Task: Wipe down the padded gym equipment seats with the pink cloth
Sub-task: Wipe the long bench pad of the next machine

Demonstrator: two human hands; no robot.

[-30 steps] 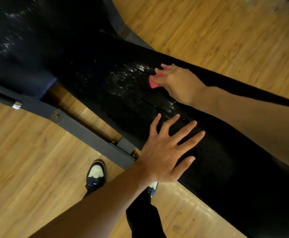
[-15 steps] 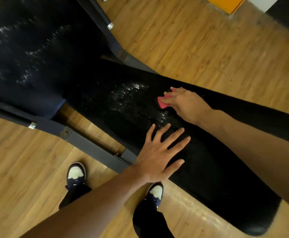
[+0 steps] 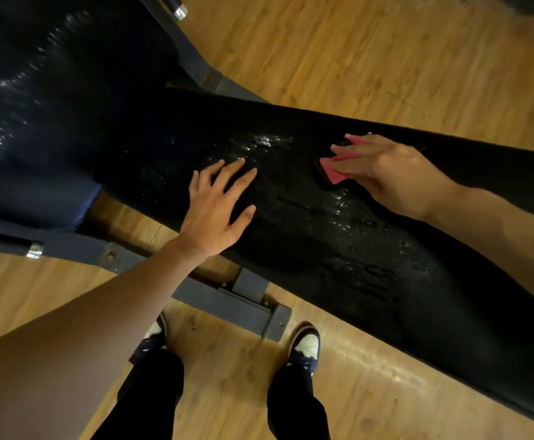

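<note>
Landmark for this entry: the black bench pad (image 3: 370,265), running from centre to lower right.

Left of the bench pad: the dark blue pad (image 3: 37,106), streaked with pale wet patches; I judge it not wiped dry yet. The steel frame rail (image 3: 227,296) runs beneath the bench pad's near edge.

On the bench pad, left end: my left hand (image 3: 218,211) lies flat, fingers spread, holding nothing, palm near the near edge. It serves as a brace only.

On the bench pad, just right of that hand and towards the far edge: a glistening wet patch (image 3: 265,142), with more droplets towards the middle of the pad.

On the bench pad, right of the patch: my right hand (image 3: 386,173), fingers curled down over the pink cloth (image 3: 334,173), pressing it to the vinyl. Only a folded corner shows under the fingers.

Judgement for the stroke: keep the cloth flat, not bunched; drag in long overlapping passes along the pad; take the far-edge patch first, then the droplets. Keep the left hand off wet vinyl, since it may slip or smear. Refold the cloth once soaked.
</note>
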